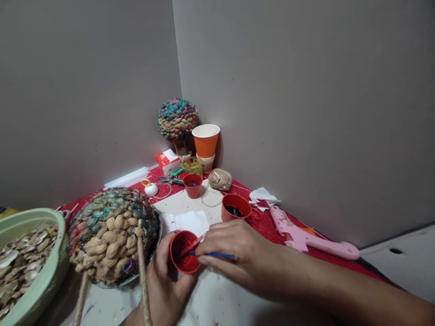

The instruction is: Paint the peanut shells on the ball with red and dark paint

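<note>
My left hand (166, 281) is wrapped round a small red cup (186, 268), tilted so that its dark inside faces me. In my right hand (236, 249) a blue paintbrush (219, 256) is pinched, its tip end inside the cup; a reddish piece beside it at the rim is hard to make out. Left of the cup rests a ball covered in peanut shells (110, 235), partly painted green, blue and pink, with bare tan shells in front. Cord-wrapped sticks (142, 280) come from the ball towards me, one passing in front of my left wrist.
A green basket (63, 240) of shells stands at the left. Behind are a red mug (229, 203) of dark liquid, another red cup (193, 188), twine (220, 179), pliers (175, 181), paper cups (205, 145) and a painted shell ball (177, 118). A pink tool (326, 246) lies right.
</note>
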`<control>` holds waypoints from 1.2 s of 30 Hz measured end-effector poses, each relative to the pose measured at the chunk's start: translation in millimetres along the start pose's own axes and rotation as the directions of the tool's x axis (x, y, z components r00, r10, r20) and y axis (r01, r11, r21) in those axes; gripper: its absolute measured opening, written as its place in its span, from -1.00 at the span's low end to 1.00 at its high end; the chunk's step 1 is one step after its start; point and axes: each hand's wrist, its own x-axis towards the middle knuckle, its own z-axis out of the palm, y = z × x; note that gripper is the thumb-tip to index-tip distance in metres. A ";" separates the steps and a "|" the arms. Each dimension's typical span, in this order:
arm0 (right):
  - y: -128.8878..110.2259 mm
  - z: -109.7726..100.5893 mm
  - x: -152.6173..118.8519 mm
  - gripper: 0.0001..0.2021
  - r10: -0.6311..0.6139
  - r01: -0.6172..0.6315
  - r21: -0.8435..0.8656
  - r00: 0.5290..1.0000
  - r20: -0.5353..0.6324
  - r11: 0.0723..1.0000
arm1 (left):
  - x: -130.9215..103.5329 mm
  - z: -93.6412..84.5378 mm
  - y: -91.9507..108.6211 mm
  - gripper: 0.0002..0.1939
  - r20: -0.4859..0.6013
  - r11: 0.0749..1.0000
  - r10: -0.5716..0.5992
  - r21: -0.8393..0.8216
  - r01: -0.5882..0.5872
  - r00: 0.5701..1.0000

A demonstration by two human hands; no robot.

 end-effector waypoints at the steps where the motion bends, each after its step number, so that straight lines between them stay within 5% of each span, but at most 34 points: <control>1: 0.4 -0.3 0.5 -0.82 0.024 -0.024 0.036 1.000 -0.009 0.999 | 0.1 0.3 -0.2 -0.48 -0.013 1.000 0.008 0.003 -0.008 1.000; 10: -0.7 -5.5 4.8 -0.80 0.201 -0.164 0.264 0.972 -0.123 0.951 | -0.6 -2.3 -3.6 -0.46 0.046 0.996 -0.048 -0.067 0.051 0.998; 16: 1.0 -12.6 5.9 -0.69 0.445 -0.303 0.434 0.852 -0.275 0.848 | 2.3 -7.5 8.0 -0.51 0.135 0.928 -0.275 -0.221 0.300 0.952; 21: 9.2 -5.8 9.2 -0.61 0.595 -0.347 0.643 0.775 -0.213 0.683 | 4.4 -8.4 19.5 -0.50 0.152 0.795 -0.442 -0.390 0.465 0.884; 27: 17.0 0.0 12.6 -0.56 0.670 -0.333 0.787 0.731 -0.133 0.520 | 1.0 -2.2 18.3 -0.49 0.107 0.761 -0.430 -0.490 0.424 0.896; 36: 15.1 -8.0 22.1 -0.50 0.730 -0.309 0.861 0.676 -0.100 0.405 | -6.7 17.9 2.6 -0.48 0.025 0.721 -0.360 -0.627 0.295 0.933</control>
